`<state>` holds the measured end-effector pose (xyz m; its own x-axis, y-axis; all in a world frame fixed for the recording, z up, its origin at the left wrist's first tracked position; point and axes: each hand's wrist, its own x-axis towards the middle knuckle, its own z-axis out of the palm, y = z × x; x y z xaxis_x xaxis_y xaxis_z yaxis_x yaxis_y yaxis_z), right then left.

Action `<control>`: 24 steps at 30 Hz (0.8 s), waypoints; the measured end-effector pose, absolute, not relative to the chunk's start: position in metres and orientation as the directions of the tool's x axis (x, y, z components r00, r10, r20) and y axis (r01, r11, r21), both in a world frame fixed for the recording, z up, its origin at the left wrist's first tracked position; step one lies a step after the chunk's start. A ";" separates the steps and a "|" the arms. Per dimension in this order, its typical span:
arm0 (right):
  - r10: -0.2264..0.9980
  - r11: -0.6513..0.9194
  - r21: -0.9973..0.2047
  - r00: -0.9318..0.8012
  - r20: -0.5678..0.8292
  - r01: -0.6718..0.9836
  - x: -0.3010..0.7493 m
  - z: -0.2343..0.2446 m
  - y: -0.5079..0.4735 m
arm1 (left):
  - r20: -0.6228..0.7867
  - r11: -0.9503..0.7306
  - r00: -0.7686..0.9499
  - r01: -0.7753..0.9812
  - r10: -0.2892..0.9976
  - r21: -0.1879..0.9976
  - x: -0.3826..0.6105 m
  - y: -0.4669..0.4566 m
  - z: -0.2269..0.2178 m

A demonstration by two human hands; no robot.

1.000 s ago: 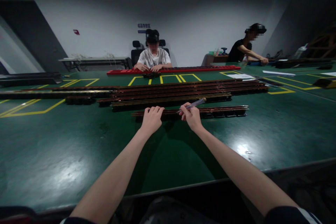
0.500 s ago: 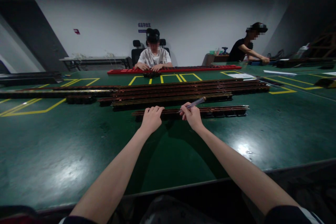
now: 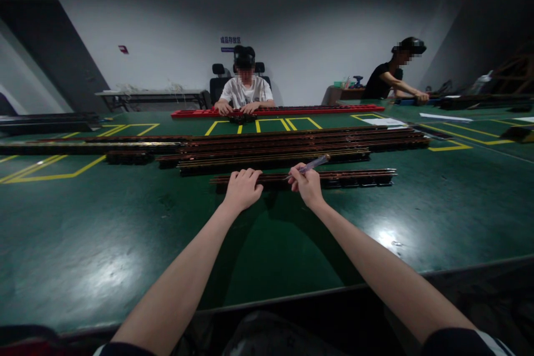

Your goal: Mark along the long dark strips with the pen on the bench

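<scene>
Back from the near edge of the bench (image 3: pixel 267 261) lies one long, ridged strip (image 3: pixel 276 179); your left hand (image 3: pixel 242 189) covers it, grip unclear; your right hand (image 3: pixel 307 185) pinches one slim, translucent-handled tool (image 3: pixel 315 163).

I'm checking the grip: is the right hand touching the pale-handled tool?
Touching. The head view shows the right hand closed around the pale-handled tool, whose handle slants up and rightward out of the grasp.
</scene>
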<state>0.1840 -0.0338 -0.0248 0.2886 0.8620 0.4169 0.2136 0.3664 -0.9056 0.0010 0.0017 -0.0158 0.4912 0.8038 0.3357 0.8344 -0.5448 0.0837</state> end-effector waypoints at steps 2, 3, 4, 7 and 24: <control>0.853 0.372 -0.907 0.314 0.418 0.196 0.184 -0.025 -0.034 | 0.335 -0.545 0.494 0.835 0.802 0.073 0.001 0.002 -0.016; 0.847 0.376 -0.907 0.327 0.420 0.189 0.185 -0.025 -0.034 | 0.334 -0.543 0.494 0.837 0.803 0.067 0.001 0.002 -0.016; 0.842 0.380 -0.906 0.338 0.421 0.184 0.185 -0.025 -0.034 | 0.333 -0.540 0.493 0.839 0.804 0.061 0.001 0.002 -0.016; 0.838 0.379 -0.907 0.348 0.421 0.183 0.186 -0.025 -0.033 | 0.339 -0.540 0.495 0.841 0.800 0.046 0.002 0.002 -0.016; 0.856 0.368 -0.908 0.310 0.415 0.201 0.187 -0.025 -0.033 | 0.334 -0.492 0.458 0.870 0.824 0.019 0.006 -0.001 -0.013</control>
